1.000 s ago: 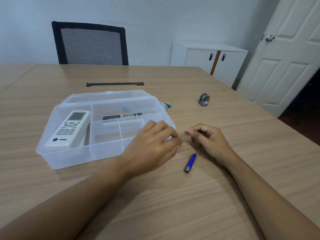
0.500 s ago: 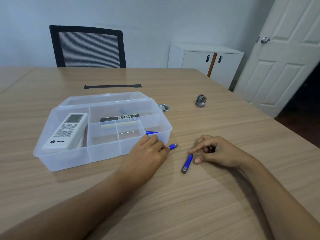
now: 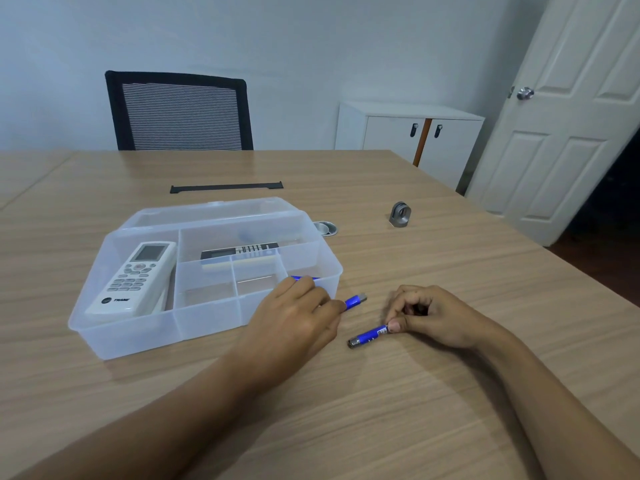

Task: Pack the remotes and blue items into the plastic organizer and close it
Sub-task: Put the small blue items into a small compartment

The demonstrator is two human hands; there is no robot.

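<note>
Left hand clasps a blue pen-like stick beside the clear organizer, ready to drop in; right hand pinches the second blue stick on the table. Both remotes sit inside.

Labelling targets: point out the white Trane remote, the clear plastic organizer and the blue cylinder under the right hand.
white Trane remote (image 3: 133, 277), head view, keypad.
clear plastic organizer (image 3: 207, 322), head view, front wall.
blue cylinder (image 3: 369, 335), head view, mid-barrel.

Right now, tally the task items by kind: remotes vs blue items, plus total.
Remotes: 2, white one and dark-faced one, both in the organizer.
Blue items: 2, one in the left hand, one on the table at the right hand.
Total: 4
</note>
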